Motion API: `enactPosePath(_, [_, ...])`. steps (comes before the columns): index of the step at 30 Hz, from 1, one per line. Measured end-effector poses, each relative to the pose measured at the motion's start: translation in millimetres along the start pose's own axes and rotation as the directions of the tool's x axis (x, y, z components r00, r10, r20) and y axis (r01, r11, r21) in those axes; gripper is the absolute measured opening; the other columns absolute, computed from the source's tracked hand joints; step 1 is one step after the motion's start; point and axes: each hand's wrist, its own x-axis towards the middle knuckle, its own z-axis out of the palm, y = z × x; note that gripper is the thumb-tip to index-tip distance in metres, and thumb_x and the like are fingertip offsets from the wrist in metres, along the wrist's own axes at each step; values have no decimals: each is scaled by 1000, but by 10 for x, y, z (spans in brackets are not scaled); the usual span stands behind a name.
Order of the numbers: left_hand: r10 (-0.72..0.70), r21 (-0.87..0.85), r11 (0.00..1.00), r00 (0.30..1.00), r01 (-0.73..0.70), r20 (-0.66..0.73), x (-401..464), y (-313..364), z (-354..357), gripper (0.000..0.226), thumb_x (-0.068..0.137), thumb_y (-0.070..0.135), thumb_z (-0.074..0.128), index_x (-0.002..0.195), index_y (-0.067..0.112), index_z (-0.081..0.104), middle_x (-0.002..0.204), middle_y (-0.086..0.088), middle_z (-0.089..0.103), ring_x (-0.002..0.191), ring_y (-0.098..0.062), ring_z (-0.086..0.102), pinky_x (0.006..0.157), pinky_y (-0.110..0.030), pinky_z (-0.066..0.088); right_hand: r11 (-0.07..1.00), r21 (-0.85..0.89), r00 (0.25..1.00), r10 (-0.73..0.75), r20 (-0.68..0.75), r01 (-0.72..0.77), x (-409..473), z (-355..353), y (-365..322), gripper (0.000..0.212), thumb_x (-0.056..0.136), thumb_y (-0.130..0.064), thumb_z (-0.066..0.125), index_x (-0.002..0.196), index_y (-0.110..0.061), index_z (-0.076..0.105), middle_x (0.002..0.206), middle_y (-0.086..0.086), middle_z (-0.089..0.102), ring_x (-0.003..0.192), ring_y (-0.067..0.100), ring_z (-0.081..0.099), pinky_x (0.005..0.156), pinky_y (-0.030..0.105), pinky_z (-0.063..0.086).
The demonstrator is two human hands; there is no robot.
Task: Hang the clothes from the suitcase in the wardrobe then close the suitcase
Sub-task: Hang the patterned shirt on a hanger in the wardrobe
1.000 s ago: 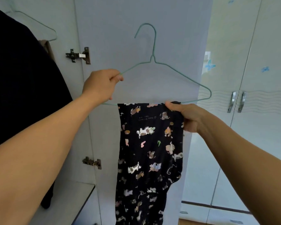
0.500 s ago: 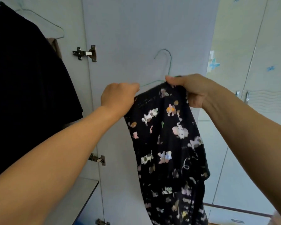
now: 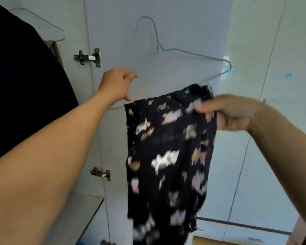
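Observation:
A thin green wire hanger [image 3: 182, 51] is held up in front of the open wardrobe door [image 3: 157, 23]. My left hand [image 3: 116, 84] grips the hanger's left end. A black garment with a pale animal print [image 3: 168, 156] hangs folded over the hanger's bottom bar. My right hand [image 3: 230, 114] pinches the garment's upper right edge just below the bar. The picture is blurred by motion. The suitcase is out of view.
A dark garment [image 3: 25, 82] hangs inside the wardrobe at the left, with another wire hanger [image 3: 48, 22] beside it. Two metal hinges [image 3: 88, 57] sit on the door's left edge. A grey shelf [image 3: 81, 214] lies below. Closed pale wardrobe doors [image 3: 272, 68] fill the right.
The hanger has come back up and turned flat to me, its hook and right arm showing again. My right hand dropped lower and to the right with the garment's edge.

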Motion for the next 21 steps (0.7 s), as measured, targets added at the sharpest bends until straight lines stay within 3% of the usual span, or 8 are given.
enactPosePath(2, [15, -93, 996, 993, -4, 118, 19, 112, -27, 24, 99, 25, 47, 112, 17, 66, 59, -6, 42, 48, -15, 48, 42, -19, 50, 987, -49, 985, 151, -79, -155, 70, 64, 258, 40, 58, -12, 82, 96, -3, 72, 98, 14, 73, 81, 23, 72, 74, 38, 60])
enactPosePath(4, [61, -42, 998, 973, -53, 222, 4, 210, -15, 23, 99, 26, 47, 113, 20, 65, 58, -7, 44, 44, -14, 43, 43, -21, 49, 980, -17, 964, 194, -179, -201, 148, 139, 426, 31, 62, -9, 74, 93, -6, 71, 91, 11, 74, 75, 22, 72, 69, 36, 60])
enactPosePath(8, [134, 25, 989, 964, -143, 231, -11, 264, 40, 23, 99, 25, 47, 111, 21, 66, 56, -6, 46, 34, -3, 41, 40, -15, 43, 979, 179, 936, 151, -317, -97, 295, 115, 468, 37, 67, -19, 77, 101, -6, 70, 97, 11, 74, 79, 21, 72, 64, 34, 60])
enactPosePath(11, [129, -29, 992, 967, -126, 219, -51, 232, 71, 22, 100, 22, 46, 105, 16, 66, 61, -6, 48, 48, -10, 52, 46, -17, 51, 920, 378, 916, 59, -398, 105, 383, 88, 395, 17, 80, -15, 70, 94, -5, 69, 92, 10, 74, 77, 20, 72, 65, 34, 60])
enactPosePath(14, [115, -86, 992, 952, -94, 284, -110, 253, 139, 21, 101, 22, 41, 93, 17, 60, 84, -6, 58, 80, -20, 64, 66, -34, 61, 843, 489, 908, 2, -420, 224, 483, 125, 346, 14, 87, -14, 65, 96, -4, 68, 92, 10, 73, 81, 20, 71, 68, 34, 59])
enactPosePath(16, [99, -71, 994, 936, -80, 337, -146, 287, 203, 20, 102, 26, 36, 93, 18, 53, 96, -8, 64, 82, -22, 70, 67, -36, 61, 843, 492, 932, -32, -360, 219, 541, 200, 328, 13, 88, -17, 63, 92, -6, 69, 91, 9, 73, 84, 20, 70, 76, 35, 59])
enactPosePath(19, [113, 69, 987, 924, -148, 365, -168, 283, 272, 21, 102, 31, 31, 99, 20, 49, 86, -10, 67, 64, -25, 70, 63, -36, 60, 913, 377, 960, -52, -274, 157, 594, 306, 285, 17, 88, -27, 63, 86, -10, 67, 87, 6, 72, 83, 20, 69, 79, 34, 57])
enactPosePath(21, [127, 145, 972, 934, -183, 333, -174, 238, 300, 20, 101, 31, 30, 98, 21, 48, 76, -11, 66, 58, -26, 68, 61, -37, 60, 947, 287, 926, -24, -378, 141, 618, 305, 231, 26, 87, -34, 65, 87, -8, 67, 88, 7, 73, 82, 21, 71, 76, 34, 57])
